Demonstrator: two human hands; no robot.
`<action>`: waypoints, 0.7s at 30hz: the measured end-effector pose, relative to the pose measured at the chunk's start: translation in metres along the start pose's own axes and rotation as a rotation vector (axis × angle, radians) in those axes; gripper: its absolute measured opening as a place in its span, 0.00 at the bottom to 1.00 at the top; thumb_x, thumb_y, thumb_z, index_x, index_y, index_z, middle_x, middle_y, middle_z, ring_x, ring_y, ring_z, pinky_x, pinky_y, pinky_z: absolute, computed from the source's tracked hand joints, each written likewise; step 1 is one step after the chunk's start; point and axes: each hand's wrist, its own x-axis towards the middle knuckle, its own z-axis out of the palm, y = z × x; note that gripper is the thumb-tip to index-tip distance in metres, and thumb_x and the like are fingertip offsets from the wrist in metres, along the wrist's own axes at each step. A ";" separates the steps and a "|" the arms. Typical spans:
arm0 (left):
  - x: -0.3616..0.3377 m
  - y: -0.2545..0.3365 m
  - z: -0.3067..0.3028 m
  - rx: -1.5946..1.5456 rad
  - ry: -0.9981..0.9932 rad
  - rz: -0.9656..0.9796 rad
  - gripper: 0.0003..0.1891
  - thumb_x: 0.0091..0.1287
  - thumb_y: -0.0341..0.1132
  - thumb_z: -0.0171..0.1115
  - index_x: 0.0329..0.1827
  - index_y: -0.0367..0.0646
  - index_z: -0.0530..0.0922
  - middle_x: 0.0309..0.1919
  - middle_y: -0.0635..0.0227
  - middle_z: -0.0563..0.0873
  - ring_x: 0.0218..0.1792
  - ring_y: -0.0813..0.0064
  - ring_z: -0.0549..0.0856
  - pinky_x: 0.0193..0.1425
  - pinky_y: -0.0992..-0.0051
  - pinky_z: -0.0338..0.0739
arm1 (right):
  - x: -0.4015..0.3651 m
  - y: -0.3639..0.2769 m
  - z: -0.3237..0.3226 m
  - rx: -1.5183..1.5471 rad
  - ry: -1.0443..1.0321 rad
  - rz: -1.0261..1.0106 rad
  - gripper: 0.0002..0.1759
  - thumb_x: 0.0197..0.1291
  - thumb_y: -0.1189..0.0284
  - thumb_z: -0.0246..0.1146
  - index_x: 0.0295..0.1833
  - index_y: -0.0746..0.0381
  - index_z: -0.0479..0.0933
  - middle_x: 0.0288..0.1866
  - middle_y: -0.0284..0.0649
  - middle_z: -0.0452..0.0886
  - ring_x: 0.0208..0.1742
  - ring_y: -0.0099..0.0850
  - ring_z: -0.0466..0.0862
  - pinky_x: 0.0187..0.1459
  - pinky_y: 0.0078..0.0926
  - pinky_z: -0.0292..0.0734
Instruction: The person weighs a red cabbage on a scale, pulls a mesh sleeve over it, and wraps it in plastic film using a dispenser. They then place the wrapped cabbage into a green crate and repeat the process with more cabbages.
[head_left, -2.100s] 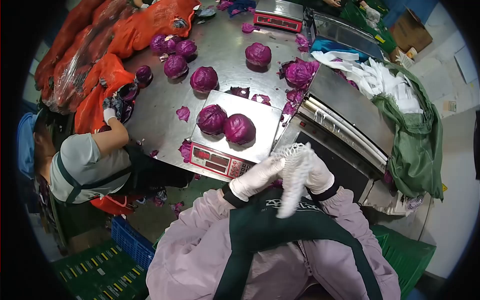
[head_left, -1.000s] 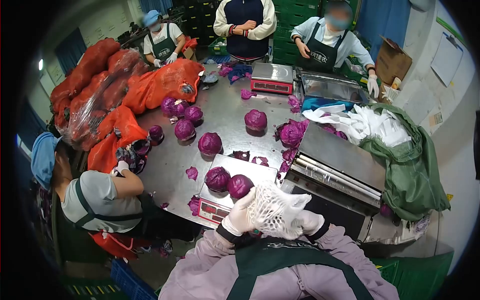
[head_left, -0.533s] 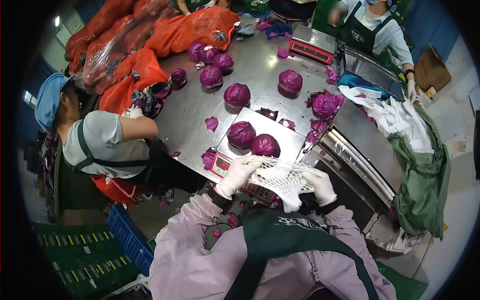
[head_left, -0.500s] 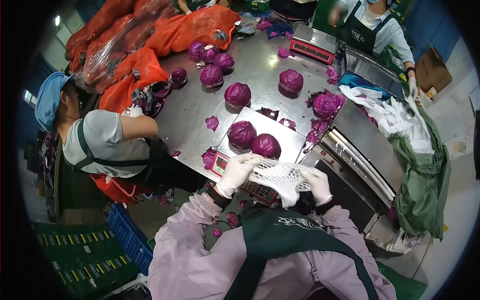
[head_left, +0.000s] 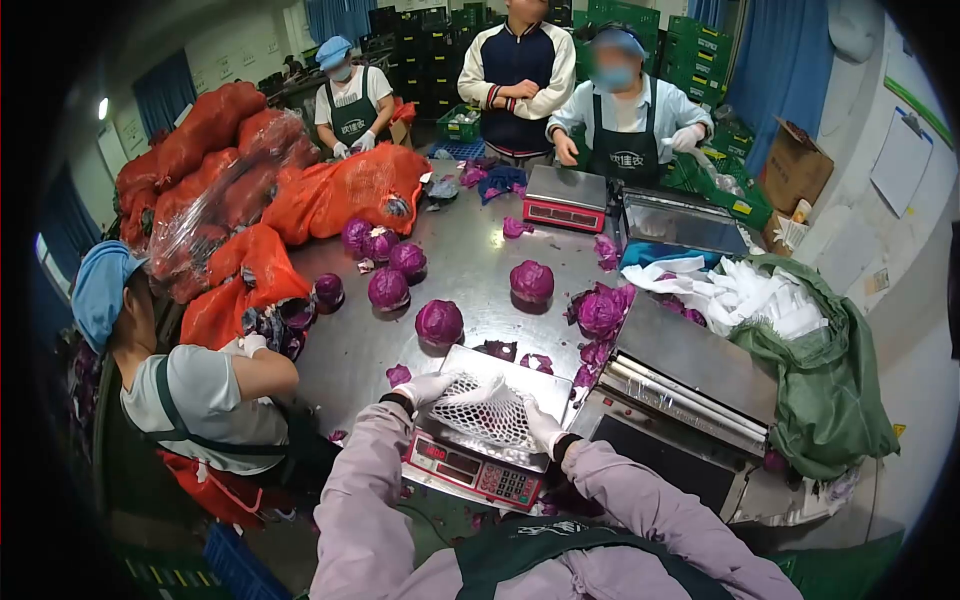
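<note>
A white foam net [head_left: 485, 408] is stretched between my two gloved hands, low over the steel pan of a red-based weighing scale [head_left: 470, 475]. My left hand [head_left: 430, 388] is closed on the net's left end. On the other side, my right hand [head_left: 543, 425] pinches its right end. The net spans the place where two red cabbages lay on the pan; I cannot make them out beneath it. Just past the pan rests a red cabbage [head_left: 439, 323], with loose purple leaves [head_left: 497, 350] at the pan's far edge.
More red cabbages [head_left: 388, 289] sit on the steel table [head_left: 465, 262]. A wrapping machine [head_left: 690, 385] stands to my right, beside a green sack [head_left: 835, 400] of white nets. Co-workers stand at the left and far side. Orange mesh sacks [head_left: 350, 195] are piled back left.
My view has tilted up, showing more of the room. Both hands have reached forward with the net over the scale pan, and the two cabbages there are now out of sight.
</note>
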 end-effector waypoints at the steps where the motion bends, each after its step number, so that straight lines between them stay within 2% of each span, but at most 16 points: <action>1: -0.007 -0.002 0.006 -0.168 -0.021 -0.021 0.31 0.73 0.59 0.44 0.63 0.41 0.75 0.50 0.62 0.85 0.45 0.70 0.84 0.48 0.68 0.77 | 0.006 0.011 0.005 0.155 -0.015 -0.012 0.40 0.69 0.42 0.45 0.69 0.64 0.68 0.65 0.55 0.75 0.68 0.46 0.73 0.68 0.30 0.61; 2: -0.009 -0.011 0.011 -0.335 -0.041 -0.044 0.31 0.73 0.58 0.44 0.62 0.40 0.75 0.52 0.60 0.85 0.47 0.70 0.84 0.51 0.71 0.76 | 0.010 0.019 0.009 0.311 -0.033 -0.024 0.40 0.68 0.41 0.47 0.70 0.64 0.68 0.67 0.53 0.74 0.69 0.44 0.72 0.69 0.27 0.60; 3: -0.075 0.045 0.011 -0.392 -0.032 -0.080 0.29 0.73 0.58 0.44 0.60 0.42 0.76 0.50 0.65 0.84 0.40 0.75 0.83 0.43 0.72 0.77 | 0.004 0.019 0.003 0.306 -0.034 0.004 0.40 0.67 0.40 0.50 0.67 0.64 0.72 0.67 0.49 0.75 0.69 0.40 0.73 0.68 0.26 0.62; 4: -0.057 0.015 0.018 -0.302 -0.056 -0.105 0.28 0.75 0.55 0.45 0.62 0.42 0.76 0.49 0.68 0.85 0.43 0.77 0.83 0.44 0.73 0.79 | -0.013 0.007 -0.008 0.230 -0.005 0.083 0.39 0.67 0.42 0.50 0.66 0.65 0.72 0.63 0.51 0.78 0.67 0.42 0.74 0.66 0.28 0.65; 5: -0.034 -0.023 0.036 -0.362 -0.025 0.136 0.27 0.76 0.53 0.43 0.63 0.41 0.75 0.50 0.71 0.84 0.46 0.80 0.81 0.51 0.76 0.76 | -0.013 0.013 -0.017 0.106 -0.013 -0.001 0.38 0.68 0.42 0.50 0.65 0.65 0.73 0.60 0.52 0.80 0.64 0.43 0.77 0.64 0.29 0.67; 7: -0.079 -0.006 0.054 -0.568 -0.223 -0.019 0.28 0.79 0.50 0.38 0.69 0.36 0.69 0.63 0.67 0.77 0.59 0.77 0.76 0.67 0.74 0.67 | -0.019 0.032 -0.040 -0.051 -0.084 -0.172 0.35 0.69 0.44 0.50 0.62 0.63 0.75 0.55 0.53 0.82 0.59 0.45 0.80 0.60 0.31 0.72; 8: -0.074 -0.026 0.074 -0.630 -0.262 0.176 0.29 0.80 0.50 0.35 0.71 0.35 0.66 0.66 0.66 0.74 0.62 0.76 0.75 0.70 0.74 0.65 | -0.031 0.036 -0.054 -0.087 -0.149 -0.265 0.33 0.69 0.45 0.49 0.61 0.61 0.77 0.53 0.54 0.83 0.56 0.46 0.82 0.58 0.32 0.73; 9: -0.075 -0.038 0.093 -0.736 -0.307 0.194 0.30 0.80 0.52 0.34 0.71 0.35 0.65 0.66 0.66 0.74 0.63 0.76 0.75 0.70 0.73 0.66 | -0.050 0.026 -0.071 -0.264 -0.187 -0.405 0.31 0.70 0.45 0.49 0.59 0.60 0.78 0.53 0.53 0.83 0.55 0.47 0.82 0.56 0.32 0.74; 10: -0.121 0.008 0.088 -0.790 -0.292 0.066 0.31 0.79 0.53 0.33 0.71 0.35 0.64 0.65 0.63 0.75 0.62 0.74 0.76 0.68 0.74 0.68 | -0.077 0.004 -0.087 -0.442 -0.229 -0.541 0.30 0.71 0.46 0.48 0.57 0.58 0.80 0.52 0.52 0.83 0.54 0.47 0.82 0.54 0.33 0.75; 14: -0.142 0.002 0.131 -1.019 -0.237 0.004 0.32 0.79 0.54 0.33 0.71 0.34 0.64 0.64 0.62 0.75 0.62 0.73 0.76 0.69 0.74 0.69 | -0.125 -0.014 -0.105 -0.135 -0.274 -0.356 0.20 0.74 0.57 0.51 0.54 0.59 0.81 0.38 0.47 0.85 0.41 0.35 0.85 0.48 0.30 0.77; 15: -0.143 -0.002 0.139 -1.019 -0.176 0.166 0.32 0.79 0.55 0.35 0.68 0.35 0.68 0.60 0.62 0.79 0.59 0.72 0.78 0.67 0.73 0.71 | -0.133 -0.020 -0.114 -0.144 -0.281 -0.385 0.20 0.74 0.58 0.52 0.49 0.61 0.82 0.35 0.43 0.85 0.38 0.30 0.83 0.45 0.27 0.77; 16: -0.144 0.004 0.129 -1.107 -0.451 0.228 0.29 0.78 0.53 0.40 0.64 0.35 0.73 0.54 0.62 0.83 0.54 0.72 0.82 0.64 0.73 0.74 | -0.137 -0.033 -0.123 -0.147 -0.299 -0.398 0.20 0.73 0.58 0.54 0.44 0.63 0.84 0.32 0.38 0.85 0.35 0.25 0.82 0.43 0.24 0.77; 17: -0.156 0.010 0.125 -1.188 -0.393 -0.026 0.26 0.77 0.50 0.42 0.61 0.35 0.75 0.50 0.63 0.85 0.50 0.73 0.84 0.61 0.74 0.77 | -0.138 -0.042 -0.125 0.019 -0.383 -0.275 0.22 0.74 0.59 0.53 0.40 0.66 0.83 0.33 0.36 0.84 0.34 0.23 0.80 0.41 0.22 0.75; 18: -0.166 0.038 0.114 -1.218 -0.379 0.012 0.25 0.76 0.48 0.45 0.62 0.36 0.75 0.52 0.64 0.84 0.50 0.74 0.84 0.61 0.75 0.77 | -0.137 -0.047 -0.123 0.187 -0.446 -0.155 0.24 0.74 0.59 0.52 0.36 0.68 0.82 0.33 0.33 0.83 0.34 0.21 0.78 0.40 0.21 0.74; 19: -0.152 0.018 0.121 -1.180 -0.359 0.093 0.26 0.77 0.48 0.46 0.67 0.36 0.70 0.60 0.63 0.78 0.59 0.72 0.78 0.68 0.70 0.70 | -0.137 -0.050 -0.110 0.252 -0.419 -0.116 0.25 0.75 0.58 0.51 0.39 0.68 0.82 0.31 0.33 0.83 0.32 0.20 0.78 0.39 0.19 0.73; 21: -0.146 0.010 0.118 -1.188 -0.407 0.164 0.26 0.75 0.45 0.48 0.67 0.34 0.69 0.62 0.59 0.77 0.61 0.70 0.77 0.69 0.70 0.69 | -0.141 -0.052 -0.099 0.338 -0.419 -0.067 0.28 0.76 0.55 0.48 0.42 0.69 0.82 0.31 0.33 0.83 0.32 0.19 0.78 0.40 0.17 0.72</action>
